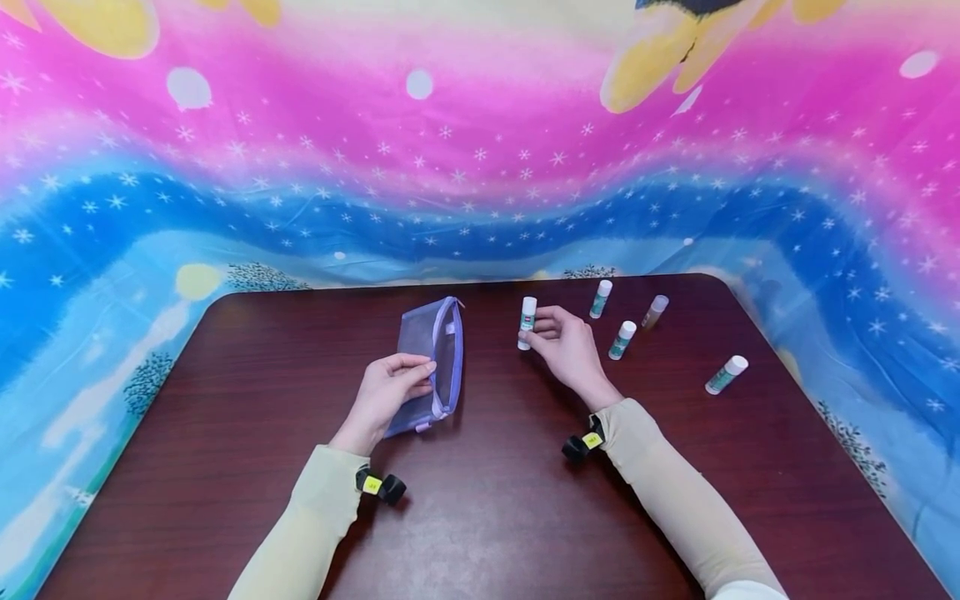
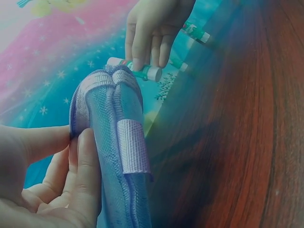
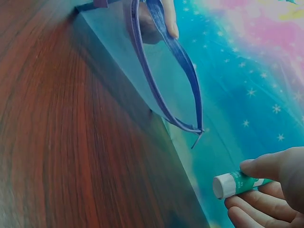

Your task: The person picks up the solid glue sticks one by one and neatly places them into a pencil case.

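Glue stick (image 1: 528, 323), near upright, pinched in right hand's (image 1: 567, 346) fingers, standing apart, right of gaping purple pouch (image 1: 420, 333), rim pinched by left hand's (image 1: 386, 396) fingers.

dark reddish-brown wood-grain table (image 1: 495, 508), kinda glossy, rounded far corners, pale shine on near part. behind it and down both sides, loud printed fabric backdrop (image 1: 465, 187), pink over blue over pale blue. tons of little white snowflakes (image 1: 558, 158), few white round blobs (image 1: 419, 84), big yellow rounded shapes (image 1: 648, 67) up top, dark leafy bush prints (image 1: 150, 382) down by table edge
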`<control>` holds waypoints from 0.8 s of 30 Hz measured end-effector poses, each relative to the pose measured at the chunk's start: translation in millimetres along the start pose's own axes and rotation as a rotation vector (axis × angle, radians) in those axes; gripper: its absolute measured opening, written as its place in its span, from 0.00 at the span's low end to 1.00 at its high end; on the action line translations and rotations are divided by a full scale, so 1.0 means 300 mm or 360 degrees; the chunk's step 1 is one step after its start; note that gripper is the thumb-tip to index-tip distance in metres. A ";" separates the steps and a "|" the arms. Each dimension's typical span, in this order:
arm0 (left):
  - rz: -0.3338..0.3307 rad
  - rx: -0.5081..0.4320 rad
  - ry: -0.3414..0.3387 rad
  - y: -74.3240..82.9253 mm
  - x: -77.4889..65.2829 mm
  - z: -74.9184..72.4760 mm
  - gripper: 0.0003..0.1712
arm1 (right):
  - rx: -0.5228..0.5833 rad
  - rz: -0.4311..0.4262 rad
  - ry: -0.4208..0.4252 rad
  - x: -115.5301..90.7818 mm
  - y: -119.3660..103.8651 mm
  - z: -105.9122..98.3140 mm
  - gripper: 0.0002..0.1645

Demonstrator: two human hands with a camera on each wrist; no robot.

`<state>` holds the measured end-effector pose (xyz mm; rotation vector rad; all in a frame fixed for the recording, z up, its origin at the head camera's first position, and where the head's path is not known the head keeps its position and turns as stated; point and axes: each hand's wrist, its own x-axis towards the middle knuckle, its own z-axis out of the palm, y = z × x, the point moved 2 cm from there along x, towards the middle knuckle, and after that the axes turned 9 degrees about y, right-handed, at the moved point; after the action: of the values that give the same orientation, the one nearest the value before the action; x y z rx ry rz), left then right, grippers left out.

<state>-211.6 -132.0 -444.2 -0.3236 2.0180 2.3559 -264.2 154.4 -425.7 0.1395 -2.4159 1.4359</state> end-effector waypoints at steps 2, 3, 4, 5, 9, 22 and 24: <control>-0.0003 0.0003 -0.0001 0.001 -0.001 -0.001 0.13 | 0.0012 0.0005 -0.0014 -0.002 -0.005 0.006 0.20; -0.0004 0.0006 -0.0002 0.001 -0.002 -0.001 0.13 | 0.0015 0.0008 -0.0020 -0.004 -0.007 0.009 0.20; -0.0007 0.0009 -0.0001 0.001 -0.002 -0.002 0.14 | 0.0015 0.0010 -0.0025 -0.005 -0.010 0.013 0.21; -0.0008 0.0012 -0.0004 0.002 -0.003 -0.002 0.14 | 0.0020 0.0017 -0.0032 -0.006 -0.012 0.017 0.20; 0.0004 0.0020 -0.0012 0.005 -0.005 -0.006 0.14 | 0.0059 0.0061 -0.0088 -0.012 -0.021 0.041 0.21; -0.0005 -0.0003 -0.0014 0.009 -0.009 -0.007 0.10 | 0.0188 0.0228 -0.0207 -0.011 -0.067 0.119 0.23; -0.0003 0.0004 -0.0016 0.011 -0.009 -0.007 0.10 | 0.0206 0.0240 -0.0218 -0.008 -0.069 0.129 0.24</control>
<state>-209.1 -134.2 -440.9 -0.3127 2.0157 2.3488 -265.8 110.5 -426.3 0.0904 -2.4877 1.7018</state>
